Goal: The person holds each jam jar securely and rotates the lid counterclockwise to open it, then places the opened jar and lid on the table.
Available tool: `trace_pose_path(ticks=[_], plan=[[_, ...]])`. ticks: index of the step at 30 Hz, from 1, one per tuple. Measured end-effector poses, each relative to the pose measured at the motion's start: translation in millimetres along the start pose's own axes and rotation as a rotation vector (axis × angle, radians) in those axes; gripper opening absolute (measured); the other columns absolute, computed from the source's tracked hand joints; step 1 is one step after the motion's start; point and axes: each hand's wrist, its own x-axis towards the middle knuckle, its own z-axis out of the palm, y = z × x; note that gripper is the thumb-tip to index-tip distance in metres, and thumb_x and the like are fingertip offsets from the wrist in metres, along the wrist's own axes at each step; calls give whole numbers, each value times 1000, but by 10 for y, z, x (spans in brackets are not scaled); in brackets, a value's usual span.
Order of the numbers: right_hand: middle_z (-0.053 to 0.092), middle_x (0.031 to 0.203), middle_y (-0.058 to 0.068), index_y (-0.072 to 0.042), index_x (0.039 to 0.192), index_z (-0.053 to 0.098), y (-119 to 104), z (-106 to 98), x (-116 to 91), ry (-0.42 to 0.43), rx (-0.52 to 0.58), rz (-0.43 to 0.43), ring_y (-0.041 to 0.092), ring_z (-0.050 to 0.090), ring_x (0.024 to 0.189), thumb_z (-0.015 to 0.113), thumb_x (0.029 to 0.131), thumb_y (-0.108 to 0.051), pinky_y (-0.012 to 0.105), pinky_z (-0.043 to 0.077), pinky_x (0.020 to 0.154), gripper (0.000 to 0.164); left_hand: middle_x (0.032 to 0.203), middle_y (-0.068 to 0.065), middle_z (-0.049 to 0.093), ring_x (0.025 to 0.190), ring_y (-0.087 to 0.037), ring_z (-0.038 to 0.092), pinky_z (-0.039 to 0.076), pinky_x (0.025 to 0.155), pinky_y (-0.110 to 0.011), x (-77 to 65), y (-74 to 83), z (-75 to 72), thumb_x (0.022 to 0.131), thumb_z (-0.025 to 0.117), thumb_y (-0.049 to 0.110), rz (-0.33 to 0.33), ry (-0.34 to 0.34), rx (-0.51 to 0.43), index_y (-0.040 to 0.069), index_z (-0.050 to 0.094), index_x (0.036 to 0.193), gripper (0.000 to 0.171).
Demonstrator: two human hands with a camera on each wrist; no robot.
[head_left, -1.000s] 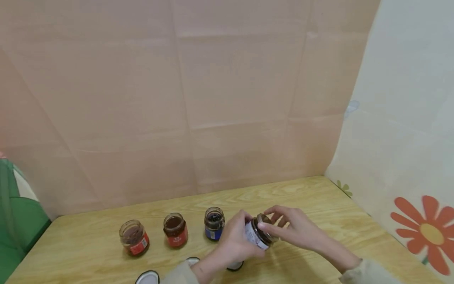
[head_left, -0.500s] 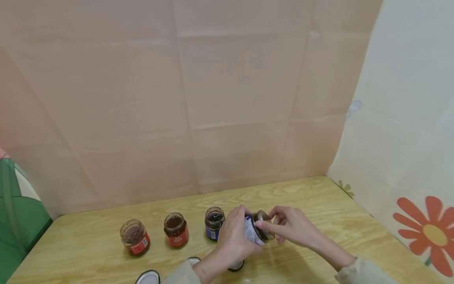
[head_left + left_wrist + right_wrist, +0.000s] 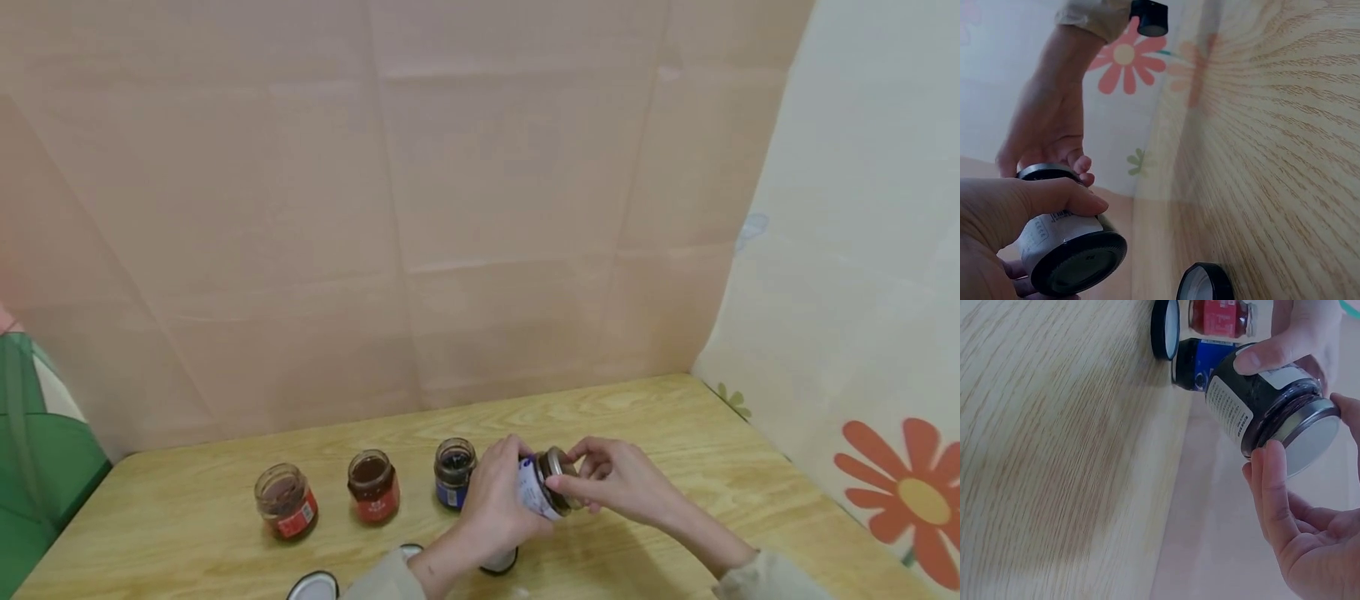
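Observation:
My left hand (image 3: pixel 495 496) grips a dark glass jar (image 3: pixel 1260 394) with a white label around its body. The jar is tilted, its top toward the right, and held above the table. On its mouth sits a lid (image 3: pixel 1313 434) with a metallic rim and a pale top. My right hand (image 3: pixel 626 483) holds that lid by its edge, thumb on one side and fingers on the other. In the left wrist view the jar's dark base (image 3: pixel 1079 265) faces the camera, and the left thumb lies across the label.
On the wooden table (image 3: pixel 187 483), two lidless red-labelled jars, one at left (image 3: pixel 294 521) and one in the middle (image 3: pixel 377 504), stand beside a lidless blue-labelled jar (image 3: pixel 452 492). Loose lids lie nearer: one at left (image 3: pixel 313 587), one below my left hand (image 3: pixel 501 561), another partly behind my sleeve (image 3: pixel 411 550).
The jar has tipped slightly further to the right. My right fingers have shifted and curled more around the lid's edge. The standing jars and loose lids stay in place.

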Motion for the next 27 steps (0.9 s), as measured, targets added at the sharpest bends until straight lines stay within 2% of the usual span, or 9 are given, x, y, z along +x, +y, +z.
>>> trace_pose_path(ticks=[3,6,10,18,24,27], plan=[[63,80,3,-3,110,60,32,0,-18,5,-29,-106,12,62,67,78,79,-32,29,55,59,46,96,4,58,85,-10,52,46,74,-27,13,-37,-8,49,91,11,-29,-42,-83,14,55,103,66],[63,89,3,-8,117,57,59,6,-36,27,-64,-257,9,61,77,81,76,-30,26,54,67,52,96,2,60,85,-11,54,48,74,-28,27,-74,-28,50,91,9,-71,-82,-163,12,56,105,66],[64,101,4,-7,123,55,74,0,-51,58,-72,-363,12,61,87,82,75,-28,27,55,71,59,101,0,63,90,-13,56,48,80,-32,52,-82,-61,51,91,9,-98,-96,-181,10,56,110,68],[57,113,9,-7,121,50,107,-36,-62,116,-67,-386,11,59,91,85,71,-22,26,54,72,63,106,-3,63,97,-20,58,49,86,-40,72,-41,-59,52,93,12,-151,-81,-169,11,55,112,70],[55,114,13,-3,120,45,166,-76,-132,103,-62,-294,15,62,94,86,69,-21,28,55,80,68,106,-5,62,100,-25,57,48,90,-45,96,-34,23,50,93,15,-171,-8,-144,10,56,111,72],[56,114,15,2,124,44,201,-90,-165,89,-82,-287,21,64,94,85,68,-19,29,55,81,73,104,-4,60,98,-23,56,47,89,-44,133,-42,79,49,94,15,-175,30,-128,9,56,110,72]])
